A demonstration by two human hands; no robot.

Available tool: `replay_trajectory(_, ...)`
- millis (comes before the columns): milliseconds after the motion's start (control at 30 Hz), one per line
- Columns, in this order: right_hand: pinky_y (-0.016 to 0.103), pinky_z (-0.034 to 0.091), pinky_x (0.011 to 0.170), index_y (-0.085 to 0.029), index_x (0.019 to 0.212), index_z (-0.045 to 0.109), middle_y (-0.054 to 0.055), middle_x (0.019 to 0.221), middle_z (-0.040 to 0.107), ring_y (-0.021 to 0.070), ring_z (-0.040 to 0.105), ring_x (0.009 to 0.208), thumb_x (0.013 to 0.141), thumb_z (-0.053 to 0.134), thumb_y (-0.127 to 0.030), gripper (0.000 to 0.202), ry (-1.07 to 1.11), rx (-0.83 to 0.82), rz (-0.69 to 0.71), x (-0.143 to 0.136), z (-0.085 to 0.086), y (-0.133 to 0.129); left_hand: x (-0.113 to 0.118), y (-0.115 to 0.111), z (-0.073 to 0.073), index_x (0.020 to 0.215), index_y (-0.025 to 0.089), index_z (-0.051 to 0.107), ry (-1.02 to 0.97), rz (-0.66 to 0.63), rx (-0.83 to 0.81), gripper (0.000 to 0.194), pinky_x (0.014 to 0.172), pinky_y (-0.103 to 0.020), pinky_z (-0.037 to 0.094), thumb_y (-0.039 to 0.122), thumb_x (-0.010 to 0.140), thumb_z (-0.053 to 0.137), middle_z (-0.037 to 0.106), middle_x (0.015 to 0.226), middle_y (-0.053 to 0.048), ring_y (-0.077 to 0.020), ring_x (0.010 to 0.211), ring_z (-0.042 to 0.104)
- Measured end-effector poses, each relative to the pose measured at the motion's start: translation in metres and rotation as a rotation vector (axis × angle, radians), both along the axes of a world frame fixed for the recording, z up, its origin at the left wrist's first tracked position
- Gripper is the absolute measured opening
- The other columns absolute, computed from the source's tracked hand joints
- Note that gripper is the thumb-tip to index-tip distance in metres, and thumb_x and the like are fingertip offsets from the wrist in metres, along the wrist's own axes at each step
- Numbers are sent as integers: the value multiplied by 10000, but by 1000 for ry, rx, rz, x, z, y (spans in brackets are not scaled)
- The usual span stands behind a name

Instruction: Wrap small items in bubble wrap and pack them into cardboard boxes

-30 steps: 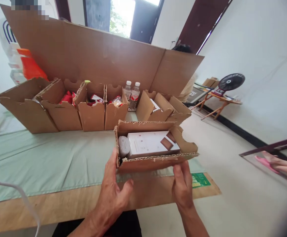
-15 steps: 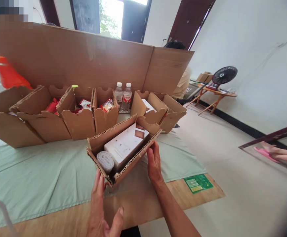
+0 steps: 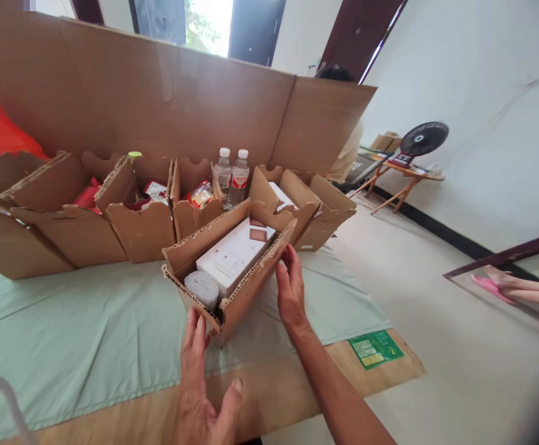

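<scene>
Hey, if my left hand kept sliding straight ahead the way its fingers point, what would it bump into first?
Most likely the near end of the open brown cardboard box: the left hand points at it, fingertips about at its lower edge. Contact is unclear; just inside lies the white roll.

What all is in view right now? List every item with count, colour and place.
open cardboard box: 1, brown, front centre on the cloth, between both hands
white carton: 1, white with brown patch, inside that box
white roll: 1, inside that box, near end
row of cardboard boxes: several, brown, behind it, some holding red packets
water bottles: 2, clear, red labels, behind the row
cardboard sheet: 1, brown, upright at the back
cloth: 1, pale green, over the wooden table
green card: 1, table's right corner
fan: 1, black, small table far right
left hand: fingertips at the box's near corner
right hand: on the box's right wall
</scene>
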State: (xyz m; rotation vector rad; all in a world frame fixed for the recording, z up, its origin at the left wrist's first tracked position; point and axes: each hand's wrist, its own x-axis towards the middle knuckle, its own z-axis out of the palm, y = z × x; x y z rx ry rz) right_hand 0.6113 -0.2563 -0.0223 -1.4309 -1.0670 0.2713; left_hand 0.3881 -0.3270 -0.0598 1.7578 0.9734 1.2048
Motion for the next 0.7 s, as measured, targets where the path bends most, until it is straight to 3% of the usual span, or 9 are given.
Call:
replay_trajectory(167,483,349,1225,-173,1487,490,169,1554,523,289,483,1444,974,437,-679,722,-37,-1,45,-6,8,22,13,-5,-1,1657,377,104,20,-37,3,944,1135,-675,443,240,878,619,48,1759,-95,-448,1594,142)
replay_trajectory(367,446,357,1227,-191,1472,530,140,1548,542,281,482,1454,970,363,-742,764,-40,-1,114,-13,2,22,18,-18,-14,1653,341,162,69,-82,14,921,1128,-683,445,168,851,580,96,1753,-110,-448,1580,200)
replay_trajectory(533,440,347,1237,-196,1500,522,121,1570,527,292,463,1472,935,317,-822,868,-44,-39,176,-3,1,20,33,-21,-17,1649,380,132,50,-114,-48,1041,1165,-699,392,176,774,658,38,1762,-71,-439,1587,181)
replay_trajectory(700,458,324,1254,-290,1456,588,45,1573,534,273,461,1477,963,453,-734,677,115,119,300,6,-7,27,49,-31,-12,1631,351,214,30,-93,-75,905,1135,-652,448,220,821,597,-22,1764,-50,-437,1592,161)
